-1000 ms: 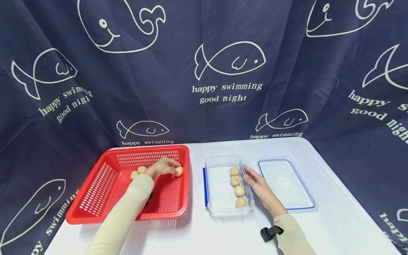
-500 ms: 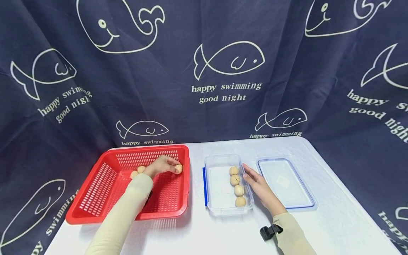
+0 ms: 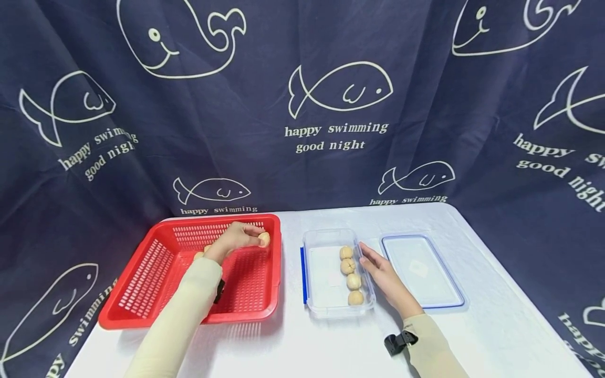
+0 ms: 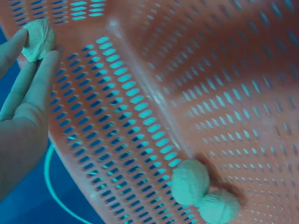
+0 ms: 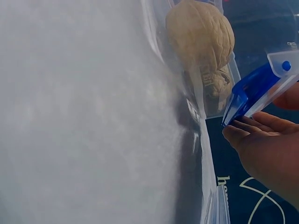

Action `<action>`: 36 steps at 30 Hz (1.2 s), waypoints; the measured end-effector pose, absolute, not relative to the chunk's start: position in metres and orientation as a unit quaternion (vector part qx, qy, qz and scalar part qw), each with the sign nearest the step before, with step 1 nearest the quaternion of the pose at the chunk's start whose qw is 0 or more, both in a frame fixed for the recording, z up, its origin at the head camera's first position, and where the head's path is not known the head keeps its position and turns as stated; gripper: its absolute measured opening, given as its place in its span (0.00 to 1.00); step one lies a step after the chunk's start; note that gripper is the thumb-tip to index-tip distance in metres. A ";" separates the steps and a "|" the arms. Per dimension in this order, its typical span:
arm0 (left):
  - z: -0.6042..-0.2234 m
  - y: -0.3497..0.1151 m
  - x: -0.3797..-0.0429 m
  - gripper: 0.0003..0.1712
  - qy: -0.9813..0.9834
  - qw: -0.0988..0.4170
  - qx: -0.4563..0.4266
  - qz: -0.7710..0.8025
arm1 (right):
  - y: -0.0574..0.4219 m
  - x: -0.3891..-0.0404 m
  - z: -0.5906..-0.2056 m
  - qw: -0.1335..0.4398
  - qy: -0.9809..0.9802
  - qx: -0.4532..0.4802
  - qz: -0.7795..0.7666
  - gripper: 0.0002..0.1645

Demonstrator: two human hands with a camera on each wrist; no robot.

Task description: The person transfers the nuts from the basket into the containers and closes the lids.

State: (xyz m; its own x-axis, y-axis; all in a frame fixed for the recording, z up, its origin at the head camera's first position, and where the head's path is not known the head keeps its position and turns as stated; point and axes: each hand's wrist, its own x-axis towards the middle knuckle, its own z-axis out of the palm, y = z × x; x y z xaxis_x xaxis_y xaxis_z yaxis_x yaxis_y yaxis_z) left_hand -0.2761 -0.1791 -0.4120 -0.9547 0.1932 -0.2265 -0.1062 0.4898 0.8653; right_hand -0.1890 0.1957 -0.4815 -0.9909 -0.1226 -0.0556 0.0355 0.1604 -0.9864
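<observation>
**One walnut (image 3: 264,240) in the left hand (image 3: 233,239), six more in basket and box**

At the left of the white table (image 3: 302,352) stands one red basket (image 3: 246,286) with slotted sides. Two walnuts lie inside it: the left wrist view shows the larger-looking walnut (image 4: 190,182) touching its neighbour, the other walnut (image 4: 218,206). From the head, both are partly hidden behind the left hand and its sleeve (image 3: 175,315).

The left hand is narrow, thumb and fingertips pinching a single walnut near the basket's right side, raised off the basket floor.

Next, apart from the basket, stands one clear box (image 3: 321,273) with one blue clip (image 3: 304,275) hanging along its left side. Four walnuts run in a line along the box's right side: the farthest nut (image 3: 346,253), the cracked-looking nut (image 3: 347,266), the third nut (image 3: 353,282) and the nearest nut (image 3: 355,298).

The right hand (image 3: 385,278) lies against the outside of the box's right wall, fingers fairly straight. The right wrist view shows another clip (image 5: 256,91) at its fingers; whether they hold it is hard to tell there.

Farthest right, one lid (image 3: 418,278) with a blue rim lies flat on the table. One dark curtain (image 3: 331,31) with white fish outlines hangs behind everything.
</observation>
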 end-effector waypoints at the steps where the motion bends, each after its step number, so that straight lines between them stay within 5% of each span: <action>1: -0.410 -0.178 -0.276 0.22 0.850 0.145 0.022 0.507 | 0.196 -0.189 -0.481 0.060 0.760 -0.026 -0.646 0.32; 36: -0.338 -0.088 -0.207 0.23 0.744 0.042 0.040 0.666 | 0.195 -0.187 -0.479 0.064 0.761 -0.024 -0.646 0.32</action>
State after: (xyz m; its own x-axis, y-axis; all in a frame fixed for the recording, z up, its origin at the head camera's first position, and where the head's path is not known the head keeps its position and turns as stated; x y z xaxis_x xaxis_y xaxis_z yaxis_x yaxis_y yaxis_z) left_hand -0.2073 -0.0883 -0.3382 -0.9932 0.1161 -0.0086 0.0042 0.1097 0.9940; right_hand -0.1873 0.1950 -0.4792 -0.9908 -0.1180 -0.0662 0.0462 0.1651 -0.9852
